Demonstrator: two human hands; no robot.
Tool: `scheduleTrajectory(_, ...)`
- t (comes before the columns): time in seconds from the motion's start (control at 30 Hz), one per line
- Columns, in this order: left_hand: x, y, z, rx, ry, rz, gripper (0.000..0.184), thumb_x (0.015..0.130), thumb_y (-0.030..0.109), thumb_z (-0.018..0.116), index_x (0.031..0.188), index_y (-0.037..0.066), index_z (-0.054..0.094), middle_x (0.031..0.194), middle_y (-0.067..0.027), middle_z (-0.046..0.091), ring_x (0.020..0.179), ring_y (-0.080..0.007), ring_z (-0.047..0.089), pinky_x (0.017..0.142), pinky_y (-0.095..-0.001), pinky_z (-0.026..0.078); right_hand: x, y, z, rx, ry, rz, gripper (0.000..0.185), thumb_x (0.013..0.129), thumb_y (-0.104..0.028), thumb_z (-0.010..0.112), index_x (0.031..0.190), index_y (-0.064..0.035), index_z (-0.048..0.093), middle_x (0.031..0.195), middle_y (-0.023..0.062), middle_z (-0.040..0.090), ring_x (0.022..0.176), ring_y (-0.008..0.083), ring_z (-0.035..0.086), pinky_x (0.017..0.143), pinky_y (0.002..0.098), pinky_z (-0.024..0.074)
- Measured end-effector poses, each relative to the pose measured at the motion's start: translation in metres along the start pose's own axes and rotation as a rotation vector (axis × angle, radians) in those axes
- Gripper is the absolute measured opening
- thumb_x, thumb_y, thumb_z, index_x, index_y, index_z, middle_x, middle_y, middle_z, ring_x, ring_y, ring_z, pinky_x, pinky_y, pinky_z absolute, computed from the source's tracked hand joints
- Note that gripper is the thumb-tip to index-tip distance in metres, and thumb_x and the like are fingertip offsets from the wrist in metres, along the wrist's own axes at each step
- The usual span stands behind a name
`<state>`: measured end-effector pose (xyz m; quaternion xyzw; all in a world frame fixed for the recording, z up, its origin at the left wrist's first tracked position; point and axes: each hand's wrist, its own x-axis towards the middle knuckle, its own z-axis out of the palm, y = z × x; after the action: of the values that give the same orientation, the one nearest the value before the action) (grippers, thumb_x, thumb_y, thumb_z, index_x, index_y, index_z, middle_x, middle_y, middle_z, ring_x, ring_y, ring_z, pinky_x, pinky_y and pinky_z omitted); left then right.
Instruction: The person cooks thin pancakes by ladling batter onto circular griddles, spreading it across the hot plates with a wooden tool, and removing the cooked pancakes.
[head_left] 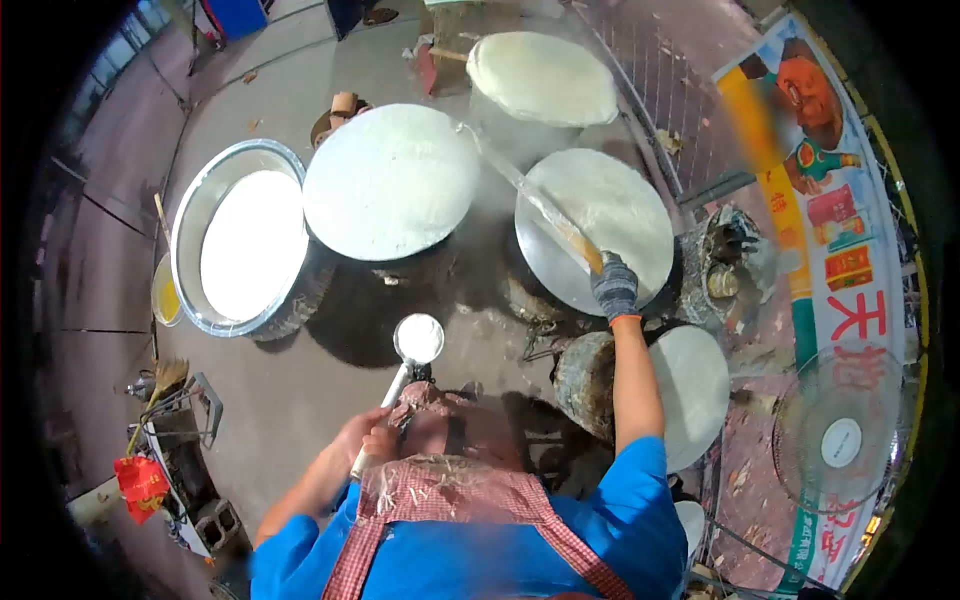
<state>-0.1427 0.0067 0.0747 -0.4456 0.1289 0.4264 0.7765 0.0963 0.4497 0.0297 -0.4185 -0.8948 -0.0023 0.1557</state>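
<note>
My left hand (372, 437) is bare and wraps round the handle of a ladle (418, 339), whose bowl is full of white liquid. My right hand (615, 285), in a grey knit glove, grips the wooden end of a long flat stick (535, 195). That stick slants across a round griddle (640, 215) coated with a pale layer. Its far tip, smeared with white, reaches the edge of a second round griddle (390, 180), also covered in white. Left of it stands a deep metal basin (190, 240) holding white liquid (255, 245).
A pale round sheet (540, 80) lies at the back over a stand. Another round disc (695, 400) leans by my right side, next to a sooty drum (587, 385). A printed banner (845, 330) hangs far right. A yellow-filled bowl (167, 290) sits behind the basin.
</note>
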Motion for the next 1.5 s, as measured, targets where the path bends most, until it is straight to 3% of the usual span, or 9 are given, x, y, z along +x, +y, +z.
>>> scheduleTrajectory(0.37, -0.025, 0.051, 0.008, 0.149, -0.007, -0.053, 0.041, 0.087, 0.036, 0.036, 0.056, 0.010, 0.033, 0.047, 0.0004, 0.034, 0.032, -0.0077, 0.030, 0.028, -0.0199, 0.026, 0.077, 0.111, -0.099, -0.363, 0.267, 0.520, 0.042, 0.078, -0.041, 0.047, 0.089, -0.0014, 0.056, 0.076, 0.0192, 0.059, 0.073, 0.0349, 0.056, 0.062, 0.0416, 0.0442)
scheduleTrajectory(0.47, -0.040, 0.066, 0.024, 0.237, -0.031, -0.056, 0.040, 0.086, 0.035, 0.037, 0.056, 0.009, 0.034, 0.047, 0.0001, 0.035, 0.032, -0.0074, 0.030, 0.028, -0.0197, 0.026, 0.094, 0.134, -0.140, -0.321, 0.276, 0.647, 0.046, 0.079, -0.040, 0.048, 0.103, -0.0001, 0.053, 0.098, 0.0213, 0.055, 0.092, 0.0351, 0.052, 0.077, 0.0415, 0.0413)
scheduleTrajectory(0.67, -0.058, 0.076, 0.061, 0.273, 0.081, 0.091, 0.020, 0.086, 0.030, 0.041, 0.077, 0.012, 0.044, 0.047, 0.0010, 0.032, 0.030, -0.0061, 0.026, 0.026, -0.0193, 0.024, 0.163, 0.154, -0.202, -0.518, 0.529, 0.351, 0.043, 0.079, -0.035, 0.047, 0.099, 0.0011, 0.056, 0.092, 0.0220, 0.057, 0.087, 0.0351, 0.054, 0.078, 0.0392, 0.0426)
scheduleTrajectory(0.97, -0.031, 0.051, 0.103, 0.175, -0.027, 0.380, 0.010, 0.085, 0.025, 0.045, 0.080, 0.018, 0.039, 0.049, 0.0026, 0.029, 0.032, -0.0043, 0.024, 0.025, -0.0159, 0.021, 0.388, 0.065, -0.229, -0.470, -0.133, 0.226, 0.030, 0.075, -0.020, 0.045, 0.097, -0.0037, 0.057, 0.106, 0.0221, 0.050, 0.102, 0.0347, 0.047, 0.085, 0.0399, 0.0387)
scheduleTrajectory(1.1, -0.020, 0.046, 0.105, 0.066, -0.205, 0.385, 0.023, 0.085, 0.029, 0.045, 0.069, 0.014, 0.037, 0.048, 0.0026, 0.028, 0.032, -0.0040, 0.024, 0.025, -0.0162, 0.021, 0.483, 0.066, -0.193, -0.263, 0.008, 0.235, 0.028, 0.074, -0.023, 0.048, 0.091, -0.0033, 0.059, 0.099, 0.0208, 0.054, 0.095, 0.0366, 0.051, 0.080, 0.0415, 0.0417)
scheduleTrajectory(1.2, -0.018, 0.041, 0.111, 0.002, -0.191, 0.442, 0.031, 0.084, 0.030, 0.045, 0.062, 0.011, 0.034, 0.048, 0.0023, 0.028, 0.032, -0.0043, 0.024, 0.025, -0.0164, 0.021, 0.540, 0.094, -0.201, -0.513, 0.042, -0.078, 0.022, 0.070, -0.019, 0.053, 0.081, -0.0023, 0.061, 0.086, 0.0213, 0.057, 0.081, 0.0339, 0.056, 0.070, 0.0398, 0.0455)
scheduleTrajectory(1.27, -0.019, 0.040, 0.117, -0.031, -0.195, 0.476, 0.035, 0.084, 0.031, 0.045, 0.058, 0.011, 0.032, 0.047, 0.0022, 0.028, 0.033, -0.0046, 0.025, 0.025, -0.0167, 0.022, 0.499, 0.059, -0.243, 0.369, 0.136, 0.306, 0.015, 0.068, -0.016, 0.056, 0.066, -0.0010, 0.057, 0.058, 0.0176, 0.055, 0.050, 0.0268, 0.055, 0.045, 0.0373, 0.0429)
scheduleTrajectory(1.4, -0.019, 0.044, 0.125, -0.103, -0.307, 0.474, 0.040, 0.083, 0.032, 0.045, 0.054, 0.010, 0.030, 0.045, 0.0022, 0.027, 0.033, -0.0050, 0.026, 0.026, -0.0173, 0.023, 0.500, 0.126, -0.147, -0.945, -0.042, -0.127, 0.025, 0.077, -0.026, 0.050, 0.089, -0.0071, 0.062, 0.090, 0.0094, 0.062, 0.080, 0.0181, 0.060, 0.061, 0.0339, 0.0459)
scheduleTrajectory(1.5, -0.022, 0.045, 0.128, -0.169, -0.371, 0.410, 0.041, 0.083, 0.033, 0.046, 0.052, 0.010, 0.029, 0.043, 0.0025, 0.027, 0.032, -0.0049, 0.026, 0.028, -0.0176, 0.023, 0.464, 0.101, -0.042, -0.655, -0.131, -0.068, 0.027, 0.078, -0.027, 0.049, 0.095, -0.0095, 0.060, 0.097, 0.0073, 0.059, 0.086, 0.0184, 0.057, 0.066, 0.0359, 0.0453)
